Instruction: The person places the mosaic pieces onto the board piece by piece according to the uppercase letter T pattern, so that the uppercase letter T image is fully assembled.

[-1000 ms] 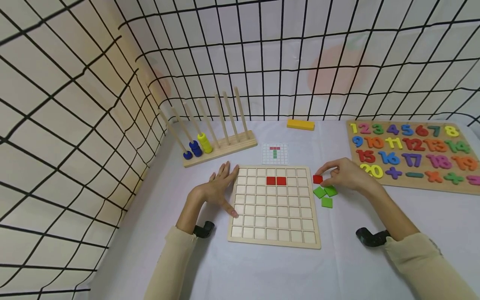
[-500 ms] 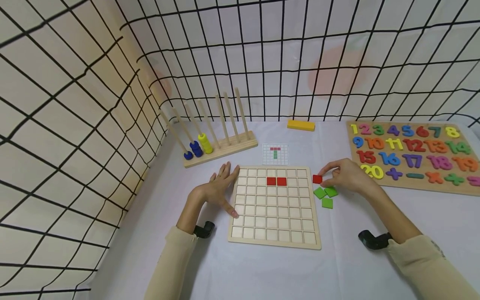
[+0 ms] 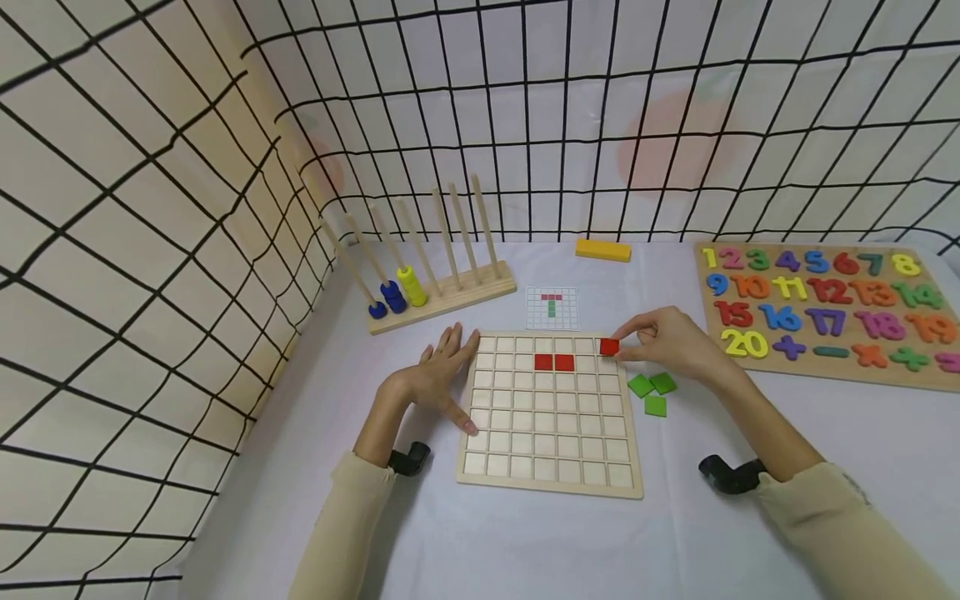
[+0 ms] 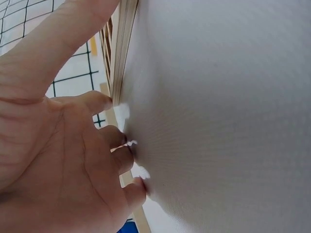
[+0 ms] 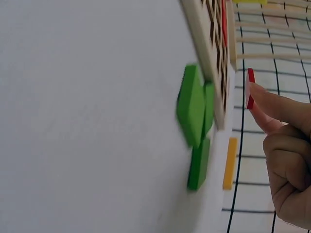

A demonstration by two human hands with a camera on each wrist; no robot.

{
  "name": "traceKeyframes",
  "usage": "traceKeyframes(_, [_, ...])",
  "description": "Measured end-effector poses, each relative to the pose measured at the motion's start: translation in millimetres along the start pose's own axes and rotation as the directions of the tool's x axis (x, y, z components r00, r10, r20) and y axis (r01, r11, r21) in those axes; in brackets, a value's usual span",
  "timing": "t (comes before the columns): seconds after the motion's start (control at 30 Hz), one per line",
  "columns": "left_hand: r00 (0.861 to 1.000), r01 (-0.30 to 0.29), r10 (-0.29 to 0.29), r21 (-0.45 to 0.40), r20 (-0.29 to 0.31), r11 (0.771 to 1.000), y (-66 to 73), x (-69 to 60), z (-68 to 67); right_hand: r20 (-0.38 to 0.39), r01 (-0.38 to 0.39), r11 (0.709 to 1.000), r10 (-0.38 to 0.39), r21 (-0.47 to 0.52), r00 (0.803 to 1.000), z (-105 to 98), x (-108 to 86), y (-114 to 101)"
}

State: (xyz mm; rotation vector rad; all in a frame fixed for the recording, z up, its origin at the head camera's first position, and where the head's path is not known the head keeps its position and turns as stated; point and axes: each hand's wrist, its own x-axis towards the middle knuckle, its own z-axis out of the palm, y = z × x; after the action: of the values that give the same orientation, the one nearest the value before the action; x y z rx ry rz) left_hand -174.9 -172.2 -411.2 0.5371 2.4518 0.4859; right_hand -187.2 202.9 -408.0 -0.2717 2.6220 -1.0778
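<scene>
Thumb and forefinger of my right hand (image 3: 667,342) pinch a red square tile (image 3: 609,347), held in the air over the top right corner of the wooden grid board (image 3: 521,427). In the right wrist view the tile (image 5: 250,88) shows edge-on, off the table. Two red tiles (image 3: 553,362) lie side by side in the board's second row. My left hand (image 3: 429,379) rests at the board's left edge, fingers spread, with the thumb and forefinger touching the rim. Three green tiles (image 3: 656,406) lie on the cloth right of the board.
Behind the board lies a pattern card (image 3: 552,308) with a red and green T. A peg stand (image 3: 457,292) with blue and yellow rings is at back left. A yellow bar (image 3: 603,250) and a number puzzle board (image 3: 825,317) lie farther back. Black wire mesh (image 3: 525,158) stands behind.
My right hand has lifted the red tile from beside the green ones and carried it left over the board's corner. The left hand stays where it was.
</scene>
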Motion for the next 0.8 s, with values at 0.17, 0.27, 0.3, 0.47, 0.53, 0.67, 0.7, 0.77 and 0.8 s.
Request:
traceKeyframes(0.17, [1.000, 0.011, -0.011, 0.000, 0.002, 1.000, 0.6, 0.0, -0.4, 0.025, 0.015, 1.000, -0.015, 0.009, 1.000, 17, 12.4, -26])
traceKeyframes(0.27, [1.000, 0.020, -0.020, -0.001, 0.003, 1.000, 0.7, -0.8, -0.5, 0.056, 0.029, 0.999, -0.031, 0.040, 0.998, 27, 21.0, -41])
traceKeyframes(0.3, [1.000, 0.019, -0.019, -0.001, 0.001, 1.000, 0.5, -1.0, -0.4, 0.064, 0.034, 0.998, -0.037, 0.047, 0.997, 30, 23.3, -45])
traceKeyframes(0.47, [1.000, 0.011, -0.011, -0.001, -0.002, 1.000, 0.7, -1.6, -1.1, 0.096, 0.041, 0.995, -0.049, 0.088, 0.994, 43, 33.8, -62])
traceKeyframes(0.53, [1.000, 0.013, -0.013, -0.002, 0.000, 1.000, 1.0, -1.4, -1.5, 0.098, 0.049, 0.995, -0.058, 0.090, 0.993, 47, 36.7, -66])
traceKeyframes(0.67, [1.000, 0.016, -0.016, -0.005, 0.001, 1.000, 1.7, -0.6, -1.5, 0.111, 0.036, 0.995, -0.046, 0.092, 0.993, 56, 40.2, -73])
traceKeyframes(0.7, [1.000, 0.017, -0.017, -0.004, 0.001, 1.000, 1.7, -0.4, -1.5, 0.113, 0.036, 0.996, -0.046, 0.086, 0.993, 58, 40.8, -74])
traceKeyframes(0.77, [1.000, 0.017, -0.017, -0.003, 0.001, 1.000, 2.1, 0.0, -1.4, 0.122, 0.024, 0.996, -0.034, 0.084, 0.992, 61, 41.7, -76])
traceKeyframes(0.8, [1.000, 0.017, -0.017, -0.001, 0.000, 1.000, 2.2, 0.0, -1.3, 0.124, 0.015, 0.996, -0.026, 0.087, 0.992, 62, 42.1, -77])
